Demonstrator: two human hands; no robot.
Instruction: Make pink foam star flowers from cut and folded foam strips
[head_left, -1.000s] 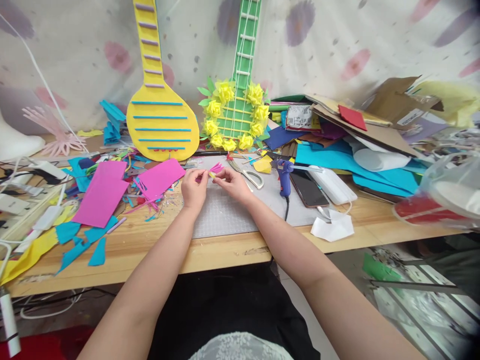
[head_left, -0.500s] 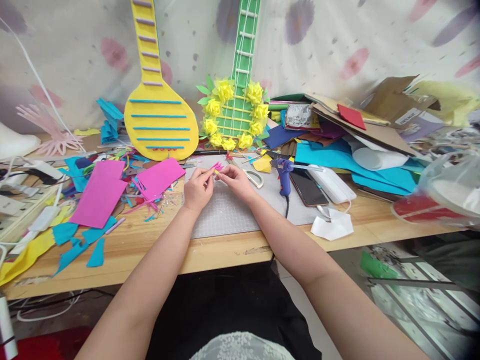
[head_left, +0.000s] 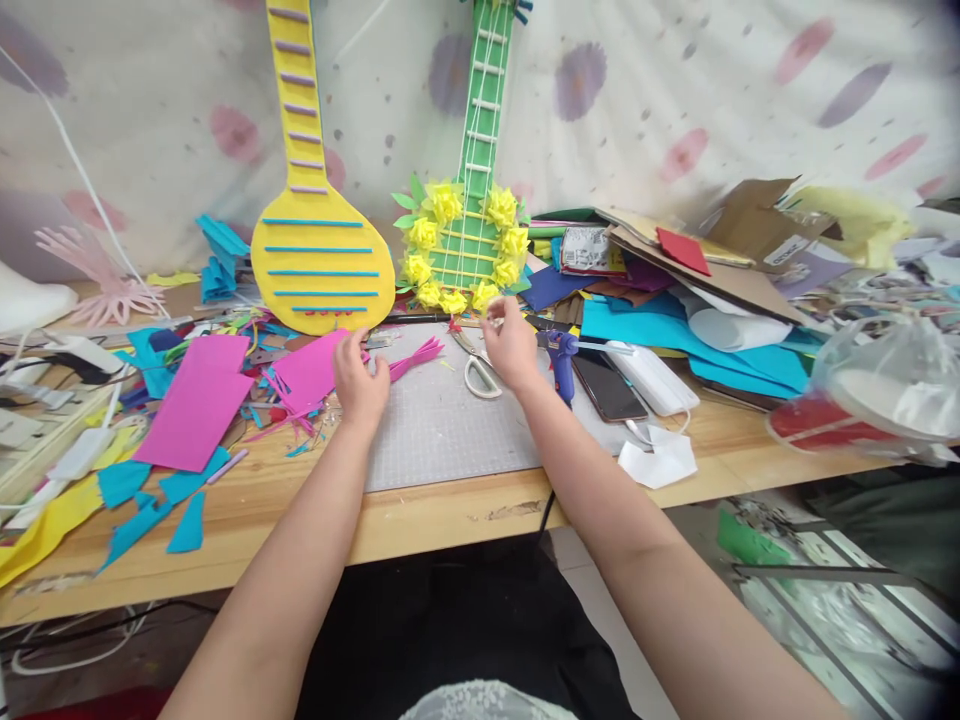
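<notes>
My left hand (head_left: 360,378) is open, its fingers apart and slightly bent, over the left side of the grey cutting mat (head_left: 435,450). Just right of its thumb, a pink fringed paper piece (head_left: 418,358) lies on the mat, its near end partly hidden by the hand. My right hand (head_left: 511,345) is at the back of the mat with fingers curled together. Something small and pale shows at its fingertips, too small to name. White-handled scissors (head_left: 481,379) lie beside that hand, and a blue glue gun (head_left: 561,365) sits to its right.
A yellow paper instrument (head_left: 322,260) and a green one with yellow flowers (head_left: 474,240) lean at the back. Pink sheets (head_left: 196,405) and blue scraps lie left. A phone (head_left: 613,385), white power bank (head_left: 658,378), paper pile (head_left: 645,325) and plastic-wrapped bucket (head_left: 840,420) stand right.
My hands, together before around pink and yellow paper, have parted. The left moved left and opened; the right moved right, past the scissors. The pink fringed piece now rests on the mat.
</notes>
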